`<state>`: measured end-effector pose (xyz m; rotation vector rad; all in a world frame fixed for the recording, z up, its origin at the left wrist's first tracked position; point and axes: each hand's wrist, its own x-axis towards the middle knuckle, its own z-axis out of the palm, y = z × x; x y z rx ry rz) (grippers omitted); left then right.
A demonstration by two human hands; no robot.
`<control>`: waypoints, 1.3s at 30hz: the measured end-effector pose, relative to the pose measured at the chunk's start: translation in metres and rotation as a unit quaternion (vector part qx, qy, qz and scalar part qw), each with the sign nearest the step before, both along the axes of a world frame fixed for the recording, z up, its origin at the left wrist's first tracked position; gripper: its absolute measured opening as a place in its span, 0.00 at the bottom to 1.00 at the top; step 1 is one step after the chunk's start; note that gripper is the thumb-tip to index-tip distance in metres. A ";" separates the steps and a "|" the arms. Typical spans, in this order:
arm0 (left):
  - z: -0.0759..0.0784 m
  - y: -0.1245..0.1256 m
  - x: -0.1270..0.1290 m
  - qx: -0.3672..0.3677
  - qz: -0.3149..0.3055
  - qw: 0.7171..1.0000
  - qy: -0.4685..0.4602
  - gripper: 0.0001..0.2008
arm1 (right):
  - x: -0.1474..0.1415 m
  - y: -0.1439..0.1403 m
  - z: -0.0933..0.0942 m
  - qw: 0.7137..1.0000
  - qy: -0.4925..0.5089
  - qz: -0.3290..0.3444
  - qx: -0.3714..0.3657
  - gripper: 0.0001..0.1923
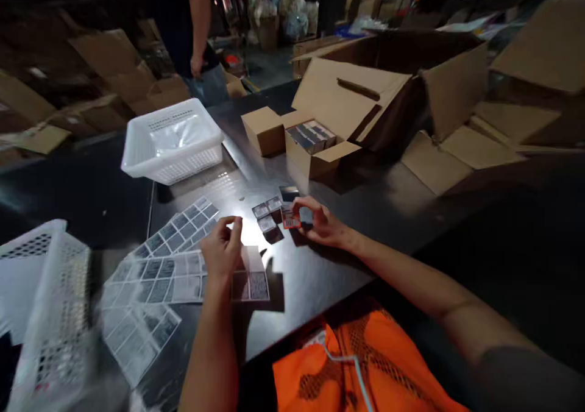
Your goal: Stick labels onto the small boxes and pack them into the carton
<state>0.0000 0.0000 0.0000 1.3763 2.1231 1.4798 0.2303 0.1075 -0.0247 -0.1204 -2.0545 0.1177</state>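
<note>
My right hand (pixel 323 224) pinches a small box with an orange-edged, barcoded face (pixel 291 218) just above the metal table. Beside it several small boxes with printed white tops (pixel 267 223) sit close together, and a dark flat-topped one (pixel 289 192) is just behind. My left hand (pixel 222 246) is raised over the sheets with thumb and forefinger brought together; whatever is between them is too small to make out. Under and left of that hand, sheets of printed labels (pixel 159 278) lie fanned out and overlapping.
A white plastic basket (pixel 183 167) holding clear plastic stands at the back left; another basket (pixel 55 290) is at the near left. An open carton (pixel 299 159) of small boxes sits before larger open cartons (pixel 457 95). Across the table stands another person (pixel 198 28).
</note>
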 end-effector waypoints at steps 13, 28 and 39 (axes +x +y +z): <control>-0.002 0.001 0.002 0.081 -0.064 0.994 -0.040 0.26 | -0.034 0.001 0.060 0.983 0.036 0.121 -0.132 0.24; -0.009 -0.003 0.015 0.092 -0.143 0.975 0.143 0.24 | -0.023 -0.010 0.048 0.722 0.040 0.186 -0.665 0.32; -0.008 -0.005 0.019 0.110 -0.127 0.969 0.181 0.25 | -0.026 -0.015 0.050 0.725 0.051 0.157 -0.669 0.33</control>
